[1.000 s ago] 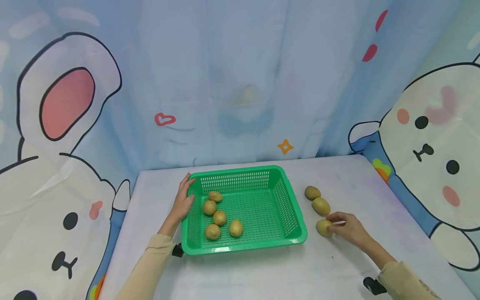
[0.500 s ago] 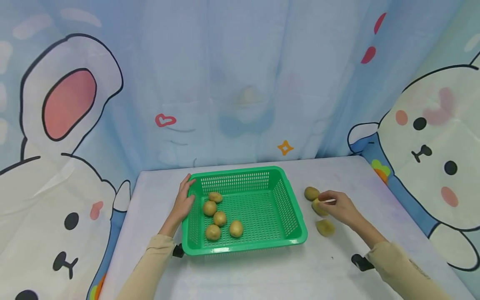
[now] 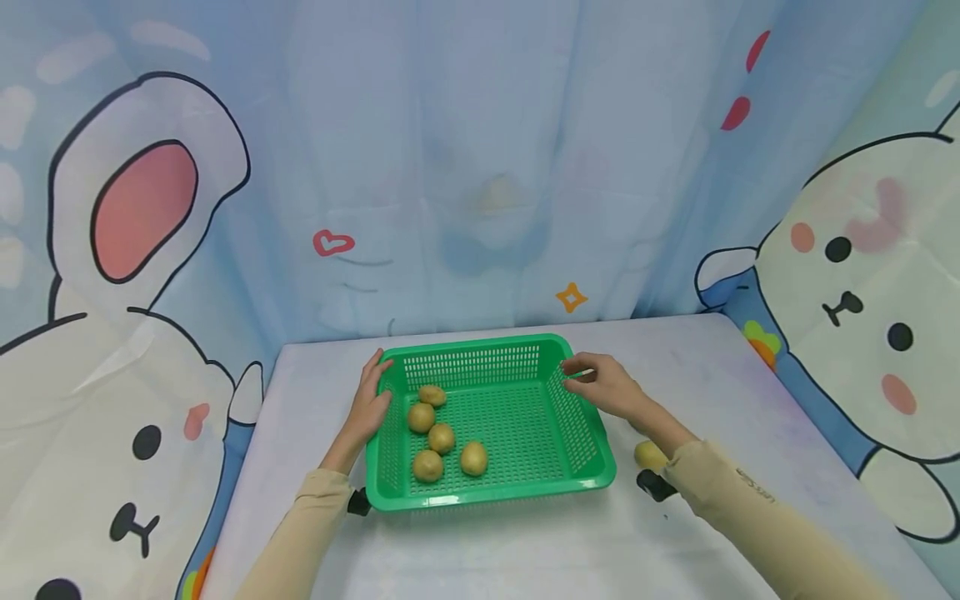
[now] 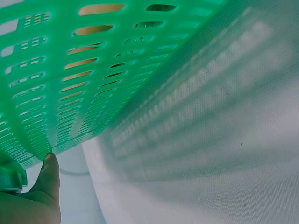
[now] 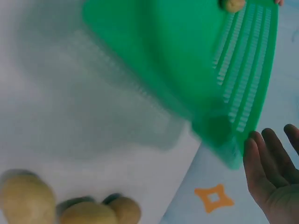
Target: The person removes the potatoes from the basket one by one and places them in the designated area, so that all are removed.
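A green plastic basket (image 3: 525, 425) stands on the table with several potatoes (image 3: 473, 458) in its left half. My left hand (image 3: 366, 408) grips the basket's left rim near the far corner; in the left wrist view a digit of that hand (image 4: 39, 200) lies against the slotted wall. At the right rim hovers my right hand (image 3: 603, 385), fingers loosely bent and apart from the thumb. The right wrist view shows that hand (image 5: 275, 175) holding nothing, beside the basket's corner. One potato (image 3: 649, 456) shows on the table by the right sleeve; the forearm hides two others from the head view.
Three potatoes, one of them a blurred potato (image 5: 28, 200), lie right of the basket. A white cloth covers the table (image 3: 480, 550). Behind it hangs a blue curtain (image 3: 480, 125) printed with cartoon animals.
My right hand has moved from the potatoes on the right, left and away from me to the basket's right rim. The potatoes inside and my left hand have stayed in place.
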A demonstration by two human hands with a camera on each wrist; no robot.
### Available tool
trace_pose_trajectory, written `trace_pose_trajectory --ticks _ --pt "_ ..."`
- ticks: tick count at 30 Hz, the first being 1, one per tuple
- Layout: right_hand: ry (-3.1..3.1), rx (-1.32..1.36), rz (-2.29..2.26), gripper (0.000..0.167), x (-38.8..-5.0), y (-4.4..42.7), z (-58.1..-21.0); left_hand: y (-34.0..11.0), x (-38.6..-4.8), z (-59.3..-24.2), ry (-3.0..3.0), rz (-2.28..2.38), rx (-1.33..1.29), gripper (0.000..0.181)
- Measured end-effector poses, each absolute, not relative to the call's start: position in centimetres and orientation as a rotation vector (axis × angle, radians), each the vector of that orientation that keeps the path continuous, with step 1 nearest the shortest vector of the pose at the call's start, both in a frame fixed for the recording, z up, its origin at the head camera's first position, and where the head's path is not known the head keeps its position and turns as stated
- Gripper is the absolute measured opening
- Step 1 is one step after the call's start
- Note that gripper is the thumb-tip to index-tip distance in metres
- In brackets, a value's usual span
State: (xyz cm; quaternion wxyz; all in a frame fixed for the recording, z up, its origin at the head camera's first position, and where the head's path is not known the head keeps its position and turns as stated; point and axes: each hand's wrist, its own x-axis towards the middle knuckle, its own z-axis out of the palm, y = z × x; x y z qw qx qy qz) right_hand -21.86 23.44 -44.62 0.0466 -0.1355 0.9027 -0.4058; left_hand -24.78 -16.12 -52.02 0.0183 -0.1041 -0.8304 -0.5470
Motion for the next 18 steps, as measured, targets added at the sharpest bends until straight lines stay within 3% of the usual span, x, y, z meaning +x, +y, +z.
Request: trace_pose_trajectory --ticks 18 --pt "2.539 -0.601 -1.221 0.042 -25.4 14.2 -45.6 -16.1 -24.8 -52.1 -2.581 -1.684 -0.323 0.059"
